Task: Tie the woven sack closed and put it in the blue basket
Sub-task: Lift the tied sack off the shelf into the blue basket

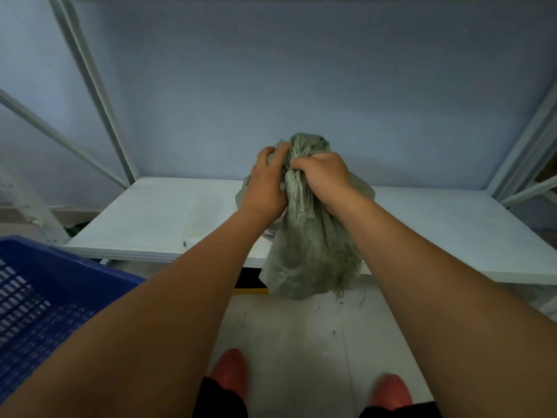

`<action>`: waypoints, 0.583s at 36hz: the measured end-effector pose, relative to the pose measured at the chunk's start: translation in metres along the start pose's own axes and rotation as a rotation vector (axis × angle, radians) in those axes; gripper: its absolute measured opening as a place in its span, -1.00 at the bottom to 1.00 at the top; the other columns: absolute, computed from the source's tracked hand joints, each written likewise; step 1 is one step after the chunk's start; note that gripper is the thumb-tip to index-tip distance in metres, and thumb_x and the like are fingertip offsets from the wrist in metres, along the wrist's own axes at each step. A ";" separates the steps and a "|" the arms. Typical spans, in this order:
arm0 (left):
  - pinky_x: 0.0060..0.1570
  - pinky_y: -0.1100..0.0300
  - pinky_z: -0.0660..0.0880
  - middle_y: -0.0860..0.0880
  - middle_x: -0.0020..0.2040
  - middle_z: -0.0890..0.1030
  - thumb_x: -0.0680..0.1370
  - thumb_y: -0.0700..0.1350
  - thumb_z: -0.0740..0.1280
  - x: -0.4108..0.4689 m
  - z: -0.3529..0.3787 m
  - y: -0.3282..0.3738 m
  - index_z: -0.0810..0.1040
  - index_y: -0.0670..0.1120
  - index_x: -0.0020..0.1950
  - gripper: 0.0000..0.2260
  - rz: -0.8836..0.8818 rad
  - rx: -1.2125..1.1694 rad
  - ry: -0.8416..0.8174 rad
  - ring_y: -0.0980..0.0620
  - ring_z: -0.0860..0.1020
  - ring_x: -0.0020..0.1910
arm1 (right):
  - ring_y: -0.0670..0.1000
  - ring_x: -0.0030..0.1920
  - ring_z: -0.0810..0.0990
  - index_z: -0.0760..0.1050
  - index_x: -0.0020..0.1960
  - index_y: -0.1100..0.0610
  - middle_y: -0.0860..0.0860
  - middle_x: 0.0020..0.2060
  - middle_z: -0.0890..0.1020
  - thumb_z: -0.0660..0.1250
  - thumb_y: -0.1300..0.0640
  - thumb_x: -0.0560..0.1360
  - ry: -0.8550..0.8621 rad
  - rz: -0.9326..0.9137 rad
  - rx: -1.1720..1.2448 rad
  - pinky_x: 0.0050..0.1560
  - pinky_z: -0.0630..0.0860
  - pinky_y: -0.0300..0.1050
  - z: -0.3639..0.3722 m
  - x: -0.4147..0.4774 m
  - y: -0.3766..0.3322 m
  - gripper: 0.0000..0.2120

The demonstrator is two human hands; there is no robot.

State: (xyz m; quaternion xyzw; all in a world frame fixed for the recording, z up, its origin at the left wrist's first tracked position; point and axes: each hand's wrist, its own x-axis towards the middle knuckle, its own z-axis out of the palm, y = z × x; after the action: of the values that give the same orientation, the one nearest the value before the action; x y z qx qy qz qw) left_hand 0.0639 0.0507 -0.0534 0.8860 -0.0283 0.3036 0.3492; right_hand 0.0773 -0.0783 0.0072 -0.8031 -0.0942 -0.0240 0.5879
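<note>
A grey-green woven sack (pixel 307 251) rests on the white shelf (pixel 150 218), its loose frayed end hanging over the front edge. Its neck is bunched and twisted between my hands. My left hand (pixel 265 182) grips the sack's gathered cloth from the left, fingers curled into the folds. From the right, my right hand (pixel 322 173) is closed tight around the twisted neck. A knob of cloth sticks up above both hands. The blue basket (pixel 45 291), a slotted plastic crate, stands at the lower left, apart from the sack.
White metal shelf uprights (pixel 99 95) and diagonal braces frame the shelf on the left and right (pixel 524 158). A pale blue wall (pixel 301 70) stands behind. Below are a grey floor and my red shoes (pixel 232 369).
</note>
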 end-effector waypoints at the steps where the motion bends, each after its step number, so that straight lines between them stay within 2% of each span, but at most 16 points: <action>1: 0.36 -0.14 0.43 -0.12 0.48 0.28 0.54 0.03 0.29 -0.004 -0.002 -0.001 0.21 0.10 0.60 -0.38 -0.016 -0.022 -0.016 -0.14 0.45 0.36 | 0.04 -0.32 0.60 0.61 -0.11 0.37 0.24 -0.18 0.70 0.43 0.07 0.36 -0.009 -0.004 -0.004 -0.27 0.55 -0.01 0.003 -0.005 -0.001 -0.66; 3: 0.38 -0.13 0.42 -0.11 0.48 0.31 0.51 0.07 0.26 -0.014 -0.009 0.000 0.24 0.10 0.59 -0.37 -0.034 -0.050 -0.024 -0.11 0.43 0.39 | 0.05 -0.34 0.59 0.59 -0.14 0.38 0.25 -0.19 0.69 0.44 0.06 0.35 -0.020 -0.013 -0.004 -0.28 0.51 -0.06 0.007 -0.014 -0.002 -0.65; 5: 0.36 -0.11 0.43 -0.11 0.46 0.34 0.51 0.06 0.26 -0.021 -0.017 0.000 0.26 0.07 0.58 -0.38 -0.024 -0.051 -0.022 -0.11 0.44 0.37 | 0.14 -0.32 0.64 0.59 -0.16 0.38 0.25 -0.20 0.69 0.46 0.07 0.36 -0.024 -0.028 0.026 -0.27 0.55 -0.02 0.010 -0.021 -0.001 -0.66; 7: 0.35 -0.13 0.43 -0.11 0.44 0.36 0.54 0.04 0.28 -0.024 -0.024 0.000 0.28 0.05 0.56 -0.42 -0.011 -0.042 -0.025 -0.12 0.44 0.36 | 0.19 -0.20 0.70 0.62 -0.17 0.35 0.21 -0.23 0.71 0.46 0.03 0.40 -0.031 -0.038 0.040 -0.15 0.63 0.06 0.014 -0.027 -0.002 -0.66; 10: 0.36 -0.14 0.41 -0.11 0.43 0.40 0.57 0.00 0.31 -0.025 -0.032 -0.001 0.32 0.05 0.53 -0.48 -0.010 -0.033 -0.036 -0.13 0.43 0.36 | 0.16 -0.16 0.72 0.66 -0.17 0.29 0.15 -0.24 0.73 0.44 -0.07 0.42 -0.032 -0.024 0.043 -0.03 0.66 0.11 0.017 -0.036 -0.007 -0.62; 12: 0.37 -0.12 0.40 -0.11 0.41 0.43 0.59 -0.01 0.32 -0.024 -0.038 -0.001 0.34 0.04 0.52 -0.51 -0.019 -0.022 -0.048 -0.13 0.43 0.35 | 0.11 -0.18 0.71 0.65 -0.17 0.29 0.13 -0.23 0.73 0.41 -0.06 0.47 -0.023 -0.015 0.027 -0.07 0.64 0.02 0.020 -0.040 -0.016 -0.63; 15: 0.33 -0.13 0.43 -0.10 0.35 0.48 0.59 0.00 0.30 -0.026 -0.045 -0.004 0.40 0.01 0.46 -0.57 -0.041 -0.014 -0.057 -0.12 0.46 0.30 | 0.05 -0.28 0.62 0.61 -0.25 0.24 0.15 -0.26 0.70 0.36 -0.04 0.54 -0.025 -0.034 -0.030 -0.28 0.47 -0.12 0.027 -0.048 -0.027 -0.64; 19: 0.26 -0.13 0.48 -0.07 0.26 0.52 0.56 0.04 0.26 -0.033 -0.057 -0.007 0.46 0.02 0.36 -0.63 -0.075 -0.001 -0.088 -0.08 0.49 0.23 | 0.06 -0.27 0.60 0.52 -0.37 0.11 0.08 -0.32 0.65 0.34 -0.03 0.53 -0.030 -0.036 -0.070 -0.23 0.45 -0.10 0.040 -0.051 -0.026 -0.65; 21: 0.21 -0.11 0.51 -0.08 0.19 0.54 0.57 0.00 0.27 -0.038 -0.062 -0.009 0.48 0.01 0.31 -0.69 -0.071 0.015 -0.117 -0.07 0.52 0.16 | 0.04 -0.23 0.63 0.57 -0.33 0.12 0.03 -0.31 0.67 0.33 -0.03 0.53 -0.060 -0.016 -0.083 -0.18 0.50 -0.09 0.046 -0.052 -0.025 -0.67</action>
State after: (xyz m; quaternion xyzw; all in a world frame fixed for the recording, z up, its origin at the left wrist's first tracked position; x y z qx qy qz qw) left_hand 0.0031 0.0908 -0.0441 0.9053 -0.0148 0.2389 0.3509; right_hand 0.0183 -0.0340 0.0091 -0.8263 -0.1171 -0.0083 0.5509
